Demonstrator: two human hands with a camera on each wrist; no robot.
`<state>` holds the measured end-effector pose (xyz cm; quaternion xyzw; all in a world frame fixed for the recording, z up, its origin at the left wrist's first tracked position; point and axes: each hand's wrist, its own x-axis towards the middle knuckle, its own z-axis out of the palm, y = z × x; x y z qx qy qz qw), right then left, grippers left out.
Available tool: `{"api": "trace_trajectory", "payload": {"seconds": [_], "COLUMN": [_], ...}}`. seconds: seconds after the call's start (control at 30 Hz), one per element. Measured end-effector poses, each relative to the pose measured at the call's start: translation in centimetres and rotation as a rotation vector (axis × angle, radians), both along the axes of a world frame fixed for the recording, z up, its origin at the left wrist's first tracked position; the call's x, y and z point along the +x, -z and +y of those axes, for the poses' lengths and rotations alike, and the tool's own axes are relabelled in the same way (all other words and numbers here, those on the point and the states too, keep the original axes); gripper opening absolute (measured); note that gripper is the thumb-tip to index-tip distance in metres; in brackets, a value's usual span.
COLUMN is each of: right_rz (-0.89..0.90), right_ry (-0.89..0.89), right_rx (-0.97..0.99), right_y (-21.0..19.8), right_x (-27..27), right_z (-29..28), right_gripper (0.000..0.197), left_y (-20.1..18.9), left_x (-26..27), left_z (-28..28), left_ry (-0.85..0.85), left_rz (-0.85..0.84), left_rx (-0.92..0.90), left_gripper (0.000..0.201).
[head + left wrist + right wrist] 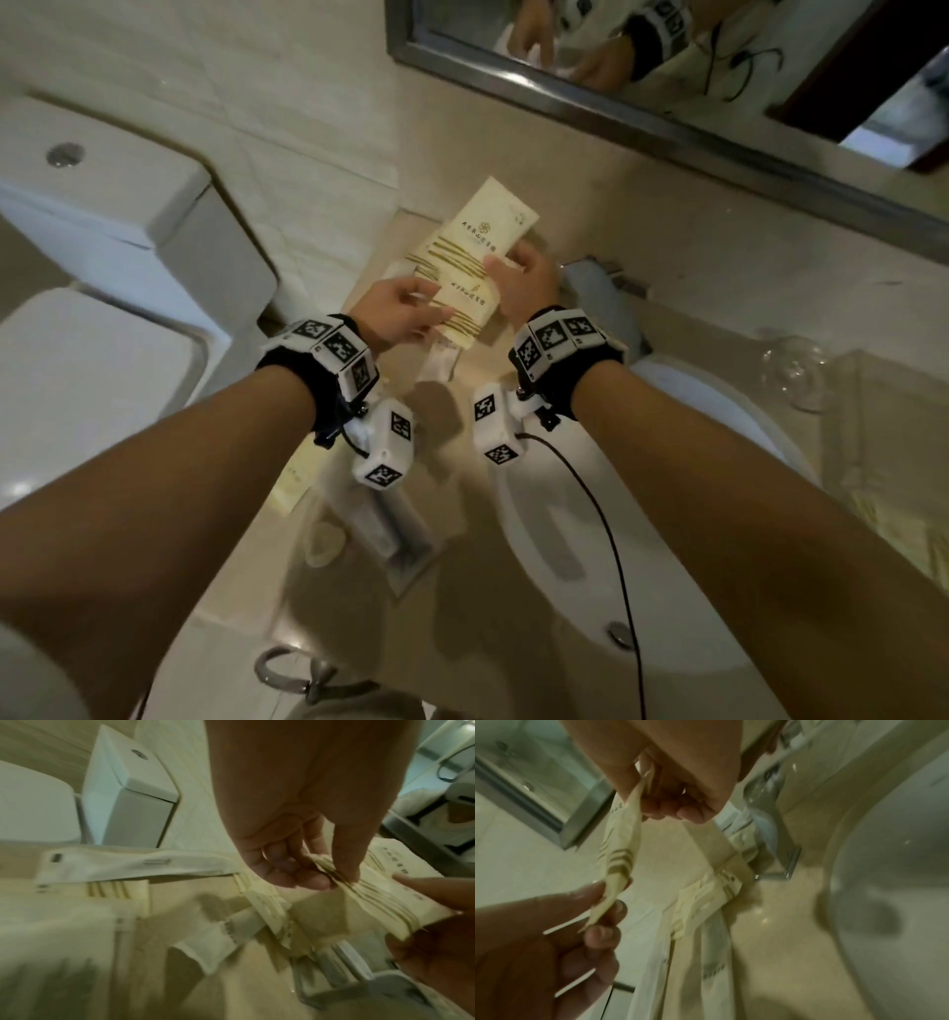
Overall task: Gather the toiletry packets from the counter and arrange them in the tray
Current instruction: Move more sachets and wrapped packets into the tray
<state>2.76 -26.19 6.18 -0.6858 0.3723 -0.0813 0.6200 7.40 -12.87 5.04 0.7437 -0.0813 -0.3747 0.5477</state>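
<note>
Beige bathroom counter (513,360), basin (667,514) at 4 o'clock; left hand (395,313) and right hand (529,288) both pinching cream packets (482,257), raised over centre; more packets (90,868) lying below at 9 o'clock

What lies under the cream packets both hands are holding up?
Under the cream packets held by the left hand and right hand, more packets and white wrappers lie on the counter. No tray can be made out.
</note>
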Motion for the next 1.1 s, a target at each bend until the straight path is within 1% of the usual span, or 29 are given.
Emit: {"api": "trace_trajectory", "payload": {"seconds": [0.07,0.1,0.17,0.27,0.3,0.4,0.47,0.57,0.67,0.77,0.83,0.9,0.93,1.0,1.1], "right_rz": [-0.037,-0.045,-0.063,-0.148,-0.166,-0.179,-0.186,-0.165,-0.116,-0.036,0.098,0.252,0.290,0.334,0.335], "right_ry": [0.050,0.075,0.114,0.230,0.280,0.406,0.521,0.617,0.723,0.805,0.796,0.692,0.684,0.675,0.653], "right_rx": [-0.023,-0.049,-0.097,-0.133,-0.162,-0.157,-0.115,-0.060,-0.047,-0.001,0.004,0.022,0.067,0.114,0.210], "right_y": [-1.3,-1.8,-2.8,-4.4,-5.0,-5.9,-5.9,-5.4,-4.7,-3.1,-1.8,-0.3,0.4,1.8,4.3], "right_x": [-1.3,-2.1,-3.6,-6.6,-7.8,-11.1,-14.5,-20.1,-26.1,-31.9,-35.9,-39.2,-40.8,-43.7,-46.5], "right_z": [-1.9,-3.0,-4.8,-7.8,-9.1,-12.7,-15.7,-19.1,-21.4,-24.0,-25.5,-26.3,-26.6,-26.9,-27.1], "right_gripper": [0.011,0.011,0.020,0.024,0.026,0.026,0.032,0.029,0.030,0.031,0.033,0.034,0.033,0.032,0.029], "left_y": [-1.3,-1.9,-2.9,-4.2,-4.6,-5.4,-6.0,-6.2,-5.8,-5.3,-4.9,-4.5,-4.2,-3.4,-2.0], "left_x": [-0.5,-0.8,-1.6,-3.5,-4.4,-6.7,-9.0,-12.0,-15.7,-19.7,-22.5,-24.7,-25.9,-27.9,-29.9], "left_z": [-1.9,-2.9,-4.8,-7.9,-9.1,-12.1,-14.4,-17.3,-20.3,-23.2,-24.9,-26.2,-26.8,-28.0,-29.2], "left_ry": [-0.005,0.002,0.013,0.068,0.087,0.113,0.146,0.214,0.283,0.307,0.351,0.381,0.398,0.427,0.451], "left_rz": [-0.045,-0.061,-0.073,-0.093,-0.094,-0.103,-0.124,-0.126,-0.130,-0.126,-0.112,-0.102,-0.099,-0.086,-0.060], "left_rx": [-0.029,-0.044,-0.090,-0.142,-0.154,-0.151,-0.132,-0.110,-0.094,-0.093,-0.097,-0.106,-0.104,-0.102,-0.083], "left_gripper": [0.017,0.016,0.019,0.016,0.018,0.019,0.018,0.019,0.023,0.025,0.025,0.025,0.025,0.026,0.026]}}
